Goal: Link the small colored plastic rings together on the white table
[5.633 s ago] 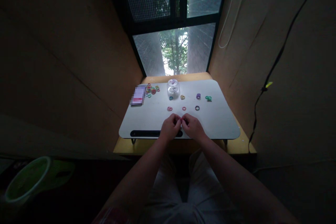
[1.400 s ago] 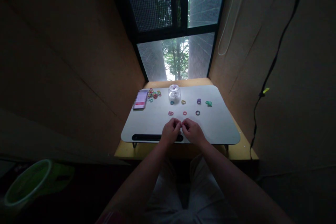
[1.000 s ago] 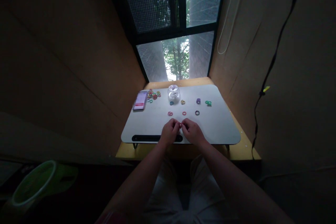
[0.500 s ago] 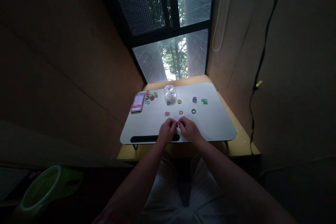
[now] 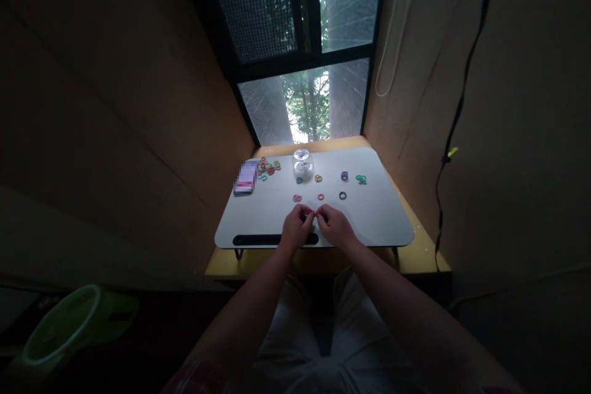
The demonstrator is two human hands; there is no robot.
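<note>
My left hand [image 5: 297, 225] and my right hand [image 5: 335, 225] meet over the front of the white table, fingertips pinched. Between them shows a bit of a small red hair tie [image 5: 315, 213], mostly hidden by the fingers. Just beyond lie pink hair ties [image 5: 297, 197], a single salmon-pink one [image 5: 321, 197] and a dark one [image 5: 342, 196]. Farther back are blue [image 5: 300, 180], yellow [image 5: 318, 178], purple [image 5: 344, 176] and green hair ties [image 5: 361, 179]. A mixed pile of hair ties [image 5: 269, 168] is at the back left.
A clear round jar [image 5: 303, 165] stands at the back of the white folding table [image 5: 258, 215]. A phone [image 5: 245, 178] lies at the left, and a black slot [image 5: 256, 239] runs along the front edge. A green basket [image 5: 64, 323] is on the floor, lower left. A window is ahead.
Both hands stay together at the same spot, with small finger movements around the red hair tie. The rows of hair ties keep their places; the view shifts slightly.
</note>
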